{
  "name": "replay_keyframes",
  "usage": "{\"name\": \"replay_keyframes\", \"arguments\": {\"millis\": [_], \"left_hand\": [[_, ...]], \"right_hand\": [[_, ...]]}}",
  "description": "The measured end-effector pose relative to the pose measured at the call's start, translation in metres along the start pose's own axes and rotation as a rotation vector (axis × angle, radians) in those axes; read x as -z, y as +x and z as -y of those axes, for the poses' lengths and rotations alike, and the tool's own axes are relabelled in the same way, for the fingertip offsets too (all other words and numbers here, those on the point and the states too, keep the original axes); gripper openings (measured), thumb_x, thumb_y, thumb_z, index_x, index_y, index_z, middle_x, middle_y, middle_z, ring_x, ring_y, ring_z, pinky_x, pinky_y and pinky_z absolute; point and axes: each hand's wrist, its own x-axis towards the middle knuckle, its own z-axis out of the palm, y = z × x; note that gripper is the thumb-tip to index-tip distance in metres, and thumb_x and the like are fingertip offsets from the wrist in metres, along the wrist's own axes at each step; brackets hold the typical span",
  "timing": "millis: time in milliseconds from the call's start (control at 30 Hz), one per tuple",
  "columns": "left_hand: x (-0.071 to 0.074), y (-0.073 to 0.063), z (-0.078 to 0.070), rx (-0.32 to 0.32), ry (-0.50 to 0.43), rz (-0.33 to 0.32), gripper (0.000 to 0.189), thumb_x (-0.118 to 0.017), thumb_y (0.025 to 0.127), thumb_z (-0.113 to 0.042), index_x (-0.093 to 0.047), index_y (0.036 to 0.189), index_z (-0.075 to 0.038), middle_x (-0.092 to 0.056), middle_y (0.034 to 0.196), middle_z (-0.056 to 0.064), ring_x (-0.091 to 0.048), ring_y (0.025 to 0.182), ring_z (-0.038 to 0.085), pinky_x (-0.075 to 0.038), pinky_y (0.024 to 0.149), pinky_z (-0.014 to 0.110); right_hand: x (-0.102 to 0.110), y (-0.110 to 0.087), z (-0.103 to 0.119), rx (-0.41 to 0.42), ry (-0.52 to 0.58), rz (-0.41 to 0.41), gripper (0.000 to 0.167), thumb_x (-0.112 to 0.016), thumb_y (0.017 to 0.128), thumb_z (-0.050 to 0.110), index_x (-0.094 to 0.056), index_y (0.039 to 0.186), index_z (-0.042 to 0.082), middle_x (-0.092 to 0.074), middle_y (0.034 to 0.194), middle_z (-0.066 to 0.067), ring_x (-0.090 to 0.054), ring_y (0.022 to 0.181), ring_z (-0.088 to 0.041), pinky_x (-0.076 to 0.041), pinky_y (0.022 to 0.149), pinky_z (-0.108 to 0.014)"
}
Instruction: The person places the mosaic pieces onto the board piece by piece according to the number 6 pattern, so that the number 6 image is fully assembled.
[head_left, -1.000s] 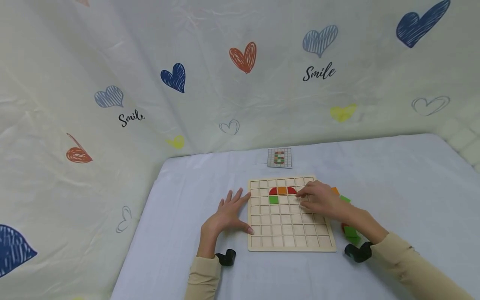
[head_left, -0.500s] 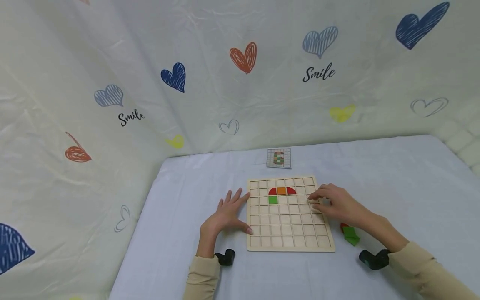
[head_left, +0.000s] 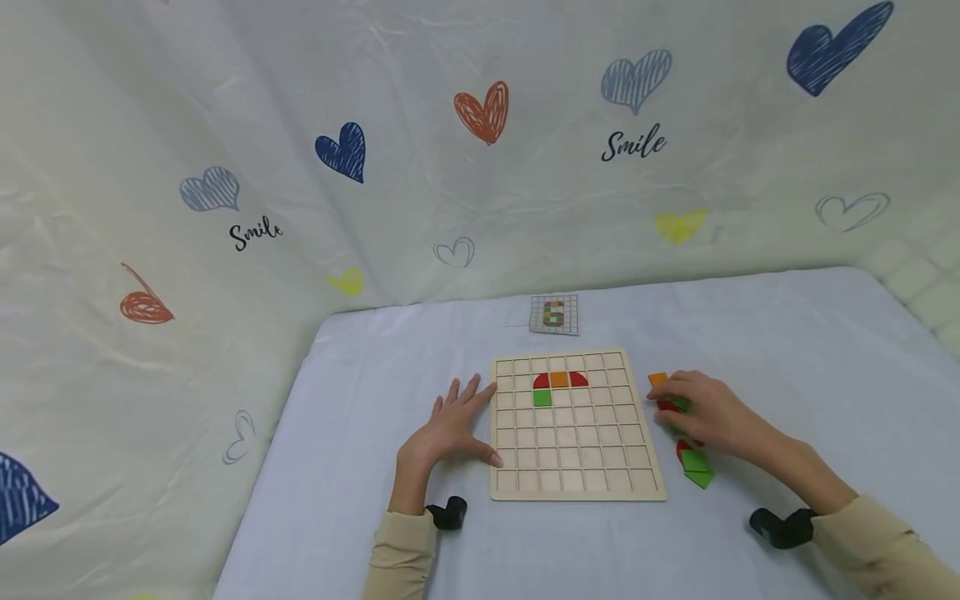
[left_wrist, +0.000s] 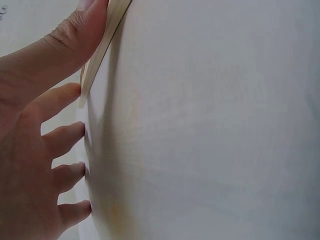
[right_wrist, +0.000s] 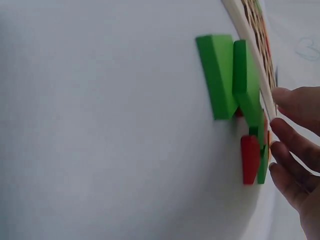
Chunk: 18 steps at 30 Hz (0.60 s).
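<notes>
A wooden grid board (head_left: 577,458) lies on the white cloth. Near its top sit an orange square (head_left: 559,380) between two red rounded pieces and a green square (head_left: 542,398) below the left one. My left hand (head_left: 448,433) is spread at the board's left side, thumb and a fingertip at the edge; the left wrist view shows this closely. To the right of the board, my right hand (head_left: 712,412) is over loose pieces, partly hiding them, with thumb and fingers apart. An orange piece (head_left: 657,379) shows by its fingertips. In the right wrist view, a red piece (right_wrist: 250,160) lies below the fingers.
Green pieces (head_left: 697,467) and a red one lie nearer me, right of the board. Behind the board is a small card (head_left: 553,314) printed with a coloured grid pattern. A white curtain (head_left: 405,208) with hearts hangs at the back of the table.
My right hand has moved right, from over the board by the right-hand red piece to the loose pieces beside it. My left hand stays at the board's edge.
</notes>
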Motion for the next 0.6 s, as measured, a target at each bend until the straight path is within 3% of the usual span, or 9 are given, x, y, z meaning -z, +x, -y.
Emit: {"name": "replay_keyframes", "arguments": {"millis": [100, 433, 600], "left_hand": [[0.0, 0.0, 0.0, 0.001, -0.004, 0.001, 0.118, -0.096, 0.069, -0.036, -0.029, 0.164, -0.026, -0.01, 0.174, 0.004, 0.005, 0.161, 0.036, -0.001, 0.128, 0.06], [0.001, -0.002, 0.0, -0.034, -0.027, -0.002, 0.117, -0.097, 0.069, -0.034, -0.03, 0.164, -0.019, -0.011, 0.174, 0.011, 0.003, 0.16, 0.04, -0.001, 0.127, 0.064], [0.001, -0.002, 0.0, -0.027, -0.022, 0.0, 0.117, -0.096, 0.069, -0.034, -0.03, 0.164, -0.021, -0.011, 0.174, 0.009, 0.004, 0.16, 0.039, -0.001, 0.127, 0.063]], "right_hand": [[0.001, -0.003, -0.006, 0.002, -0.018, -0.012, 0.026, -0.087, 0.08, 0.01, -0.079, 0.104, 0.006, -0.067, 0.091, 0.005, -0.05, 0.08, -0.012, -0.046, 0.063, -0.023], [0.002, -0.003, -0.014, -0.022, -0.039, -0.014, 0.025, -0.087, 0.079, 0.008, -0.078, 0.102, 0.003, -0.069, 0.094, -0.002, -0.056, 0.082, -0.016, -0.053, 0.065, -0.025], [0.003, -0.004, -0.017, -0.042, -0.049, -0.014, 0.026, -0.086, 0.08, 0.006, -0.078, 0.104, 0.001, -0.068, 0.096, -0.006, -0.058, 0.085, -0.019, -0.056, 0.066, -0.025]]}}
